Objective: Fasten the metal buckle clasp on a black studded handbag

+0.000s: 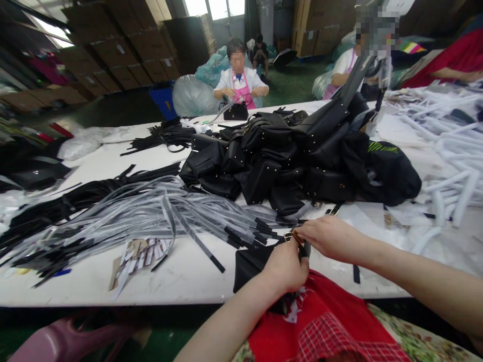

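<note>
My left hand (286,269) grips a black bag (249,264) at the near edge of the white table (188,274), over my red apron. My right hand (329,237) pinches a small gold buckle (291,235) on a black strap at the top of that bag. Both hands are close together, almost touching. A fan of plastic-wrapped black straps (151,213) lies just left of the hands. A heap of black bags (294,161) is piled beyond them in the middle of the table.
White foam tubes (453,166) cover the table's right side. Loose black straps (162,134) lie at the far left. Small card tags (138,254) sit near the front edge. Two people work across the table; cardboard boxes (124,45) are stacked behind.
</note>
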The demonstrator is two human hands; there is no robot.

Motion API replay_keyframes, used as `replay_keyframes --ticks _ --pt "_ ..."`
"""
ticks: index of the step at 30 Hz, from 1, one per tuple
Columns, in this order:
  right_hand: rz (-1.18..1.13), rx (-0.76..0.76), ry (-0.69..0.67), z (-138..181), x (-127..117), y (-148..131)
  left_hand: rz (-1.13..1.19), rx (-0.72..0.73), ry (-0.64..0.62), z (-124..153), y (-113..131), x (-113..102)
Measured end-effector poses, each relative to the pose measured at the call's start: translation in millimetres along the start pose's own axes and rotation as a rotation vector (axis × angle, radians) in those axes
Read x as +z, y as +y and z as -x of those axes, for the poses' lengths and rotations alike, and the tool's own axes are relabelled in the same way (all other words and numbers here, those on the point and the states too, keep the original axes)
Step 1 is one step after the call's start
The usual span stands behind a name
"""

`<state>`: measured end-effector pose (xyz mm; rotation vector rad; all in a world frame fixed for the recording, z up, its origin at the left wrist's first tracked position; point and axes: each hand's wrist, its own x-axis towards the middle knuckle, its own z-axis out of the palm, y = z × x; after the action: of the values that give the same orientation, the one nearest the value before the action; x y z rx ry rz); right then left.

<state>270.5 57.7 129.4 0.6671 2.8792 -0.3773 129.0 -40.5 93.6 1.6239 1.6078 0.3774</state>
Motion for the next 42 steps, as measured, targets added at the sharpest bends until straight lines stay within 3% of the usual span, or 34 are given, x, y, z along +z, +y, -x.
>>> replay_keyframes --ticks 7,16,24,31,35,38,42 --pt "0.019 0.017 -0.049 0.8 -5.9 -2.3 -0.069 -0.011 -0.039 1.5 -0.9 6.7" --pt "-0.141 -0.020 0.074 2.1 4.2 4.4 0.076 0.040 -0.028 2.2 -7.0 0.8" --pt "-0.209 -0.023 0.045 -1.7 4.5 7.9 0.051 0.039 -0.060 5.1 -3.2 -0.2" --pt "0.031 -0.134 0.189 -3.6 10.5 7.3 0.131 0.012 -0.054 1.2 -5.9 0.4" --pt "0.222 -0.305 0.293 2.7 12.8 0.1 0.260 0.003 -0.008 -1.4 -12.1 -1.9" --pt "0.214 -0.416 0.311 9.8 11.7 -3.8 0.328 0.020 0.024 -2.9 -19.6 -2.7" --pt "0.064 -0.355 0.330 16.7 12.8 -2.1 0.379 0.002 0.022 -4.1 -27.7 -1.7"
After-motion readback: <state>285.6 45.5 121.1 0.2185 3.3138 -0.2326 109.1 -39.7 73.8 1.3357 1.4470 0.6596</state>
